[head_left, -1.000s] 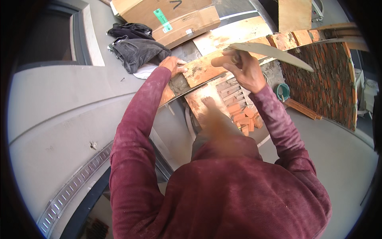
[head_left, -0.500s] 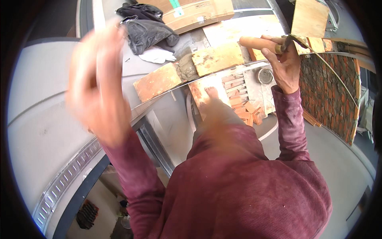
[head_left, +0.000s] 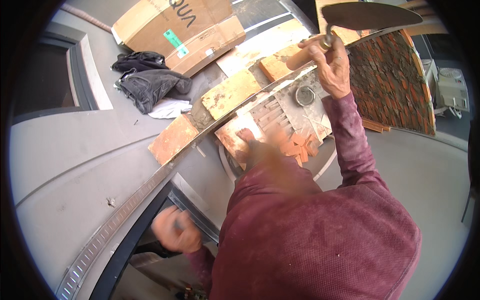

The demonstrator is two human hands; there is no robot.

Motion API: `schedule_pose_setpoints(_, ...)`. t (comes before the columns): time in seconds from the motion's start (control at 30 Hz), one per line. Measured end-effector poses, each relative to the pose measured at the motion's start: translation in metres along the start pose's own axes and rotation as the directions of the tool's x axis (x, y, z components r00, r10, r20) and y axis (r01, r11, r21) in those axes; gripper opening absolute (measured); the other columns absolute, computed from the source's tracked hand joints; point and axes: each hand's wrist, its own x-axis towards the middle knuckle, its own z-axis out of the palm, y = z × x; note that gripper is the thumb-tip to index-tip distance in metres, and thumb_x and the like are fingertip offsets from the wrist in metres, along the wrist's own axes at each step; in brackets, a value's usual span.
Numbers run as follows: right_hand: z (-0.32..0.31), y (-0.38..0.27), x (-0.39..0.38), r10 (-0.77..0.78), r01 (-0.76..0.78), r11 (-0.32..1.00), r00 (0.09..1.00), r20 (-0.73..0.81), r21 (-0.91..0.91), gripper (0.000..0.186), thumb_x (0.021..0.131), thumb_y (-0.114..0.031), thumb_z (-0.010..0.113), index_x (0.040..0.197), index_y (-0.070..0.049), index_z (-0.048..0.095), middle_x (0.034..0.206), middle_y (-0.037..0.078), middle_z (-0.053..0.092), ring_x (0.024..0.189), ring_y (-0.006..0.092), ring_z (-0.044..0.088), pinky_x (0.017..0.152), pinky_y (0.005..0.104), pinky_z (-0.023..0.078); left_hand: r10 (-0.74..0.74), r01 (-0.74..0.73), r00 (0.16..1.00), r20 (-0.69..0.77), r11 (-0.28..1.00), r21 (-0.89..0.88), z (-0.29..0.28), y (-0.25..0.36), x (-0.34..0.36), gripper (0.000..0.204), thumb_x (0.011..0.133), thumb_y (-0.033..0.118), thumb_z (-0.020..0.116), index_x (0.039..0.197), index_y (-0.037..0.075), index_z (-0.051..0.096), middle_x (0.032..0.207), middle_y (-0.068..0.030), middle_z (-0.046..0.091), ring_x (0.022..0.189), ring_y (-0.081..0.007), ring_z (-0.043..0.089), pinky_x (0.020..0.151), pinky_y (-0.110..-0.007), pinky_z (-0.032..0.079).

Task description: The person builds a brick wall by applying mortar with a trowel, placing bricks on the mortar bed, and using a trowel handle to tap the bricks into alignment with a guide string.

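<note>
A brick trowel with a dark blade and a pale wooden handle is in my right hand. My fingers close round its handle, and the blade points to the right, beyond the row of bricks. Low on the left, by a dark frame, is my left hand, curled but smeared by motion, so whether it holds anything is unclear. In the row on the ledge lie an orange brick, a yellowish brick and another brick. Grey mortar fills the gap between the first two.
Dark clothing and a white cloth lie behind the bricks, beside a large cardboard box. Below the ledge are a round container with grey contents and several brick pieces. A rough brick-faced panel stands at the right.
My left hand has dropped from high in front of me to low at the left. The trowel's blade has turned into full view. My view has shifted, showing more of the box.
</note>
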Motion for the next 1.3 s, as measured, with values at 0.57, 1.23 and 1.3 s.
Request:
schedule_pose_setpoints(0.57,-0.063,0.223,-0.422,0.966,-0.951,-0.126,-0.053,-0.252,-0.284,0.013,0.086,-0.009,0.055,0.086,0.000,0.063,0.078,0.012,0.063,0.062,0.0237,0.059,0.054,0.0392,0.049,-0.084,0.278,0.498,0.863,0.958,-0.067,0.082,-0.067,-0.024,0.040,0.089,0.030,0.065,0.118,0.004,0.060,0.119,-0.0190,0.061,0.112,-0.0330,0.059,0.096,-0.039,0.045)
schedule_pose_setpoints(1.23,-0.019,0.201,-0.413,0.995,-0.659,0.073,-0.006,0.103,-0.748,0.031,0.084,-0.028,0.058,0.103,-0.004,0.062,0.096,0.014,0.064,0.084,0.0271,0.060,0.070,0.0399,0.049,0.044,0.063,0.911,-0.411,0.968,0.244,-0.009,-0.018,-0.046,0.058,0.081,0.034,0.069,0.123,-0.003,0.053,0.119,-0.0172,0.054,0.108,-0.0327,0.055,0.095,-0.043,0.043)
schedule_pose_setpoints(1.3,-0.009,0.197,-0.413,0.990,-0.634,0.096,-0.018,0.139,-0.768,0.033,0.084,-0.029,0.058,0.105,-0.004,0.062,0.098,0.014,0.064,0.086,0.0275,0.060,0.072,0.0400,0.049,0.146,0.186,0.708,-0.691,0.906,0.381,-0.050,-0.020,-0.017,0.074,0.080,0.041,0.072,0.131,-0.005,0.044,0.126,-0.0167,0.045,0.115,-0.0316,0.048,0.098,-0.043,0.039)
